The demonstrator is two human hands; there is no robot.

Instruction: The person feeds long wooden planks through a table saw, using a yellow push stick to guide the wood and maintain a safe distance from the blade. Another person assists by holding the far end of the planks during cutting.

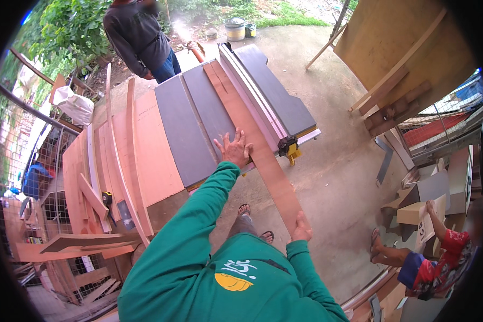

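A long reddish-brown wooden board (268,172) lies on the grey table saw (180,134), along the inner side of its pale fence rail (252,96), and sticks out over the near edge toward me. My left hand (233,147) rests with spread fingers at the board's left edge on the saw top. My right hand (300,228) grips the near end of the board, low on the right. A black and yellow fixture (290,147) sits at the rail's near end.
A plywood surface (161,172) with strips and a tape measure (107,204) adjoins the left. A person (131,37) stands beyond the saw. Another person (443,257) is at lower right among cardboard (408,214). A large panel (381,48) with leaning planks stands at upper right.
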